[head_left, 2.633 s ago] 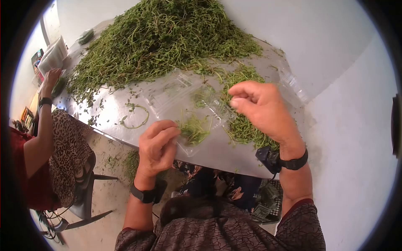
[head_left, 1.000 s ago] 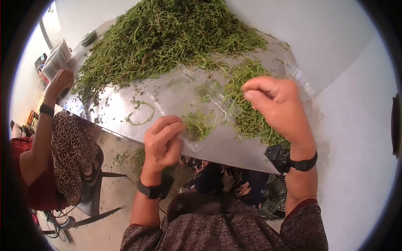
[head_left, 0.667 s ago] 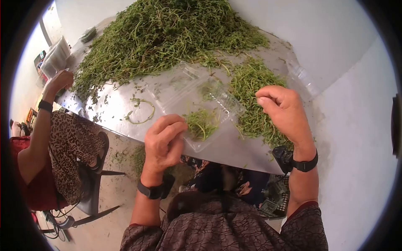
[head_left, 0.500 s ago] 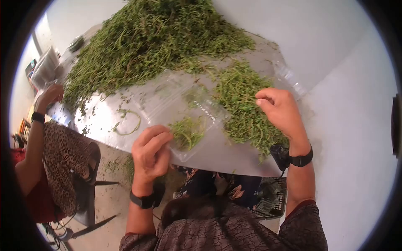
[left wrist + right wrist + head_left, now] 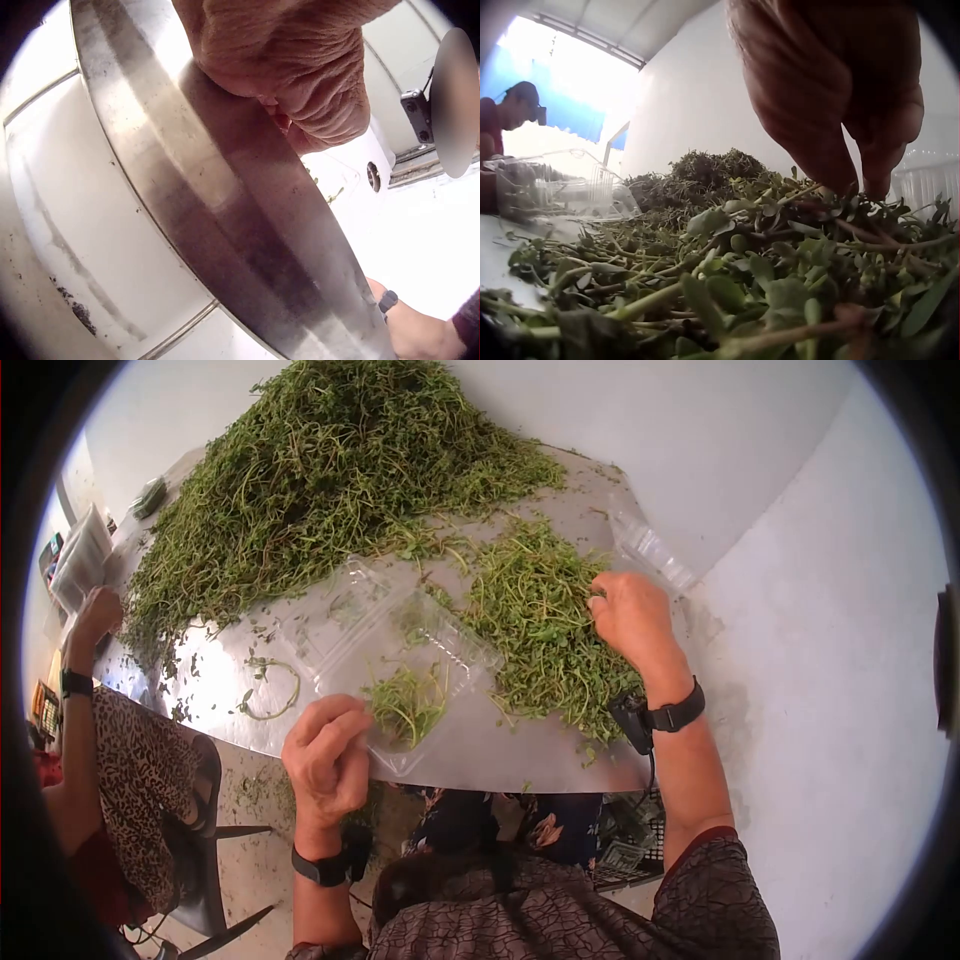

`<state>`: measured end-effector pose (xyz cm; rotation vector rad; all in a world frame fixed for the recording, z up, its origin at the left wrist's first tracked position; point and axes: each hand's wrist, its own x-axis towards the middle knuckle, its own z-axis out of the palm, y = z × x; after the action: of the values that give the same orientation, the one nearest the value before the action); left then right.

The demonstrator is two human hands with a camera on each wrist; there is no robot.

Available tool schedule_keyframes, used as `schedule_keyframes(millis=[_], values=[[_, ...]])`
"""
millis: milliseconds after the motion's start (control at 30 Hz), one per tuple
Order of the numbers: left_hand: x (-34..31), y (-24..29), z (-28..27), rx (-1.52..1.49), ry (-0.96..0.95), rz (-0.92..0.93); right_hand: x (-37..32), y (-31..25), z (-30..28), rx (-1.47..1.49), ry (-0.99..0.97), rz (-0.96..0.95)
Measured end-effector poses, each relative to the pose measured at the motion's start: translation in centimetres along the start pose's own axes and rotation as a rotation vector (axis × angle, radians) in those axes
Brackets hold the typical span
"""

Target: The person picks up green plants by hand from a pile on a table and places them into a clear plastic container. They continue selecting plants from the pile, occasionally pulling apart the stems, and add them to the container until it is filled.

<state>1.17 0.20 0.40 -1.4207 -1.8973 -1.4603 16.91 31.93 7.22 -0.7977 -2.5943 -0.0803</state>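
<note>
At the near left corner of an open clear plastic container (image 5: pixel 395 755), my left hand (image 5: pixel 328 755) has its fingers curled, gripping the edge. A small bunch of green sprigs (image 5: pixel 408 705) lies in that near half. My right hand (image 5: pixel 640 622) is at the right side of a loose, smaller heap of greens (image 5: pixel 540 630). In the right wrist view the right hand (image 5: pixel 840 97) points down, its thumb and fingertips close together among the stems (image 5: pixel 780 255). The left wrist view shows the left hand (image 5: pixel 292 67) above the metal table edge (image 5: pixel 217 187), fingertips mostly hidden.
A large mound of greens (image 5: pixel 320 480) covers the table's back. More clear plastic packaging (image 5: pixel 650 550) lies at the right edge by the wall. One curved sprig (image 5: pixel 290 695) rests left of the container. Another person's arm (image 5: pixel 80 700) is at the far left. A black crate (image 5: pixel 635 850) stands below.
The head view has shifted, so the table appears further left. My right hand has moved from above the small heap to its stems. My left hand stays at the container's corner.
</note>
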Motion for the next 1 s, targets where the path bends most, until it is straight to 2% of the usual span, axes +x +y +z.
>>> schedule_keyframes(millis=[67,167,233,367,467,567,633,667,733,767,833,933,1000], values=[[0.1,0.1,0.1,-0.011,0.0,0.004,0.1,0.5,0.4,-0.029,0.051,-0.019],[0.0,-0.1,0.0,0.005,0.004,-0.008,0.4,0.4,0.3,-0.075,-0.044,0.043],[-0.1,-0.1,-0.1,-0.002,-0.001,-0.009,0.1,-0.2,-0.6,0.006,-0.017,0.13],[-0.1,0.0,-0.1,0.004,0.001,-0.008,-0.5,-0.5,-2.5,0.001,0.027,0.129],[-0.2,0.2,-0.2,-0.014,-0.022,-0.052,-1.1,-0.5,-3.5,0.129,0.128,0.118],[0.0,0.2,-0.2,-0.026,-0.029,-0.06,-1.7,-2.3,-5.9,0.321,0.109,0.18],[0.0,0.0,0.0,-0.033,0.009,-0.02,-2.0,-4.1,-7.1,0.536,0.022,0.259],[0.1,0.0,0.1,-0.02,0.002,-0.029,-2.2,-5.0,-7.4,0.549,0.009,0.258],[0.1,-0.1,0.1,-0.043,0.015,0.005,-2.5,-6.8,-7.6,0.623,0.073,0.114],[0.1,-0.1,0.0,-0.041,0.007,0.004,-2.7,-7.7,-7.4,0.64,0.059,0.111],[0.1,-0.2,0.0,-0.031,0.0,-0.003,-3.1,-9.5,-6.7,0.701,0.134,-0.171],[0.0,-0.3,0.0,-0.045,-0.011,-0.014,-3.7,-11.6,-5.8,0.705,0.008,-0.239],[0.0,-0.4,0.0,-0.057,-0.01,-0.006,-4.3,-12.2,-4.8,0.749,-0.034,-0.202]])
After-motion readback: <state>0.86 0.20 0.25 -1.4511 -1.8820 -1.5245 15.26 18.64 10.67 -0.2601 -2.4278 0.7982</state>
